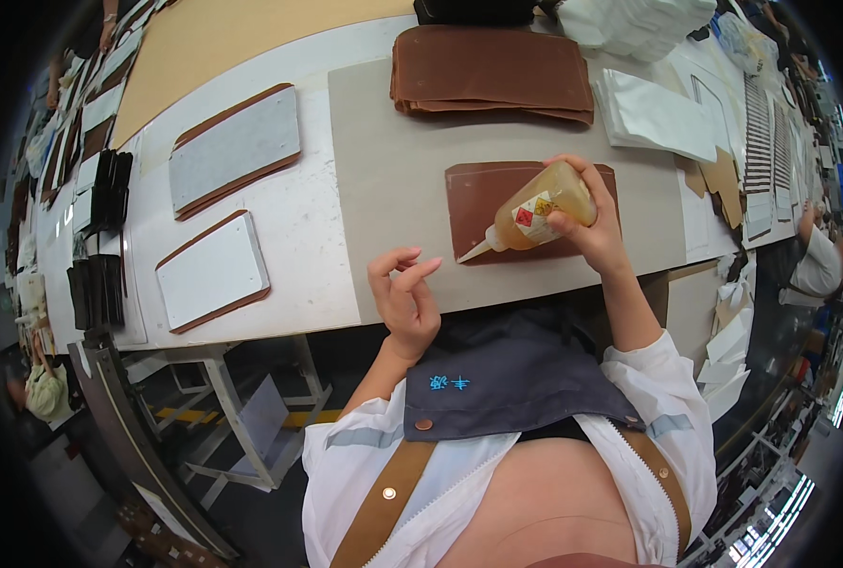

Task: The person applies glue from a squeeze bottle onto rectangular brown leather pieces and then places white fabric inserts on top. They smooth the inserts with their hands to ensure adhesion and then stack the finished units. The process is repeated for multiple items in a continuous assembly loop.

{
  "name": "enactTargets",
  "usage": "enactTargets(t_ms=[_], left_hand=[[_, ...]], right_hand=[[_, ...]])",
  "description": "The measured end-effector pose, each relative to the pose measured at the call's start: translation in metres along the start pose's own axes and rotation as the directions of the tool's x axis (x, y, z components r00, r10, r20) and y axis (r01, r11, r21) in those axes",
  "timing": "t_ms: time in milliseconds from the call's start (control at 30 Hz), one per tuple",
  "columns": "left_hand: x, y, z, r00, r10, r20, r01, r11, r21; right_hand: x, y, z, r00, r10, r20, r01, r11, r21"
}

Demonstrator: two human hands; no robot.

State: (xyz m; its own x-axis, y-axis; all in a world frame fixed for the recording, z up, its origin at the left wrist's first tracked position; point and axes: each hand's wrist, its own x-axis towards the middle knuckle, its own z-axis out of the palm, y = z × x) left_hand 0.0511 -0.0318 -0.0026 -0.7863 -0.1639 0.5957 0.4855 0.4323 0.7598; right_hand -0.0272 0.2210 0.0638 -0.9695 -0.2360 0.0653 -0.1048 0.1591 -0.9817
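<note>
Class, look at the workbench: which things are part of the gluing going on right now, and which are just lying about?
In use:
- squeeze bottle in the right hand
- brown sheet under its nozzle
- grey mat beneath
- left hand, empty, at the mat's edge

Lying about:
- stack of brown sheets
- two grey-and-white padded boards
- white bags

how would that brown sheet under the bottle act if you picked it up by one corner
The brown sheet looks thin and lies dead flat on the grey mat, so it would likely droop. It is probably light for its size. The right hand tilts the bottle over it, so any wet glue may make it tacky.
</note>
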Motion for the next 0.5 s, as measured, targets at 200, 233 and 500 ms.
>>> enactTargets(t_ms=[200,233,500], left_hand=[[0.000,0.001,-0.001,1.000,-0.007,0.003,0.007,0.999,0.032],[0.000,0.001,0.000,1.000,-0.011,0.009,0.010,0.999,0.034],[0.001,0.007,0.000,0.999,-0.034,0.021,0.032,0.995,0.097]], right_hand=[[-0.011,0.025,-0.032,0.968,0.244,-0.065,-0.113,0.649,0.752],[-0.008,0.016,-0.041,0.973,0.224,-0.050,-0.076,0.517,0.853],[-0.028,0.037,-0.173,0.787,0.111,-0.607,0.269,0.823,0.500]])
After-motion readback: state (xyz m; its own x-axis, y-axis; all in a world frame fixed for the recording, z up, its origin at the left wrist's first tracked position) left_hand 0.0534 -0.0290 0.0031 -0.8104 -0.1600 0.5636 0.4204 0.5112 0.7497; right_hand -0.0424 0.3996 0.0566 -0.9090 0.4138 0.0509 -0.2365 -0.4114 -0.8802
